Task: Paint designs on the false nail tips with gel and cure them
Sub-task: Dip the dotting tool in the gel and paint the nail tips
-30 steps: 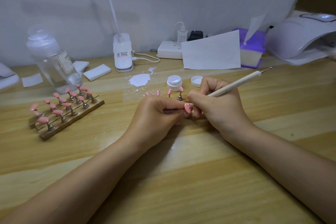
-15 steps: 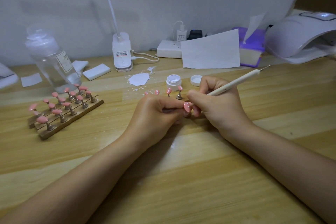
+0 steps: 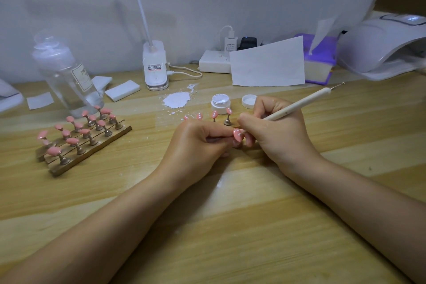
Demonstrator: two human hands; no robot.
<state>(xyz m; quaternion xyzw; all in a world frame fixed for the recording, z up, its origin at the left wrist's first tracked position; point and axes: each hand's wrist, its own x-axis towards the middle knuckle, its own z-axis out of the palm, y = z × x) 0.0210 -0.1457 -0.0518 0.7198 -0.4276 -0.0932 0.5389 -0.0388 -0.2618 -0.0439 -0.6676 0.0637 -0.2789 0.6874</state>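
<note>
A pink nail tip (image 3: 237, 135) with small white dots sits near the middle of the wooden table (image 3: 230, 226), pinched on its little stand between the curled fingers of the left hand (image 3: 196, 143). The right hand (image 3: 279, 131) grips a white dotting pen (image 3: 297, 106) like a pencil, its working end down at the nail tip (the very point is hidden between the fingers) and its metal-tipped back end angled up toward the table's far right corner. Both forearms rest on the table.

Just behind the hands stand four more dotted pink tips (image 3: 214, 115) on stands, then an open gel jar (image 3: 220, 104) with its lid (image 3: 249, 101) beside it and a smear of white gel (image 3: 177, 100) on the tabletop. Toward the left edge a wooden rack (image 3: 92, 150) carries rows of plain pink tips, with a clear bottle (image 3: 66, 76) behind it. At the far right corner sits a white curing lamp (image 3: 380, 46), beside a purple tissue box (image 3: 319, 62) and a sheet of paper (image 3: 267, 64).
</note>
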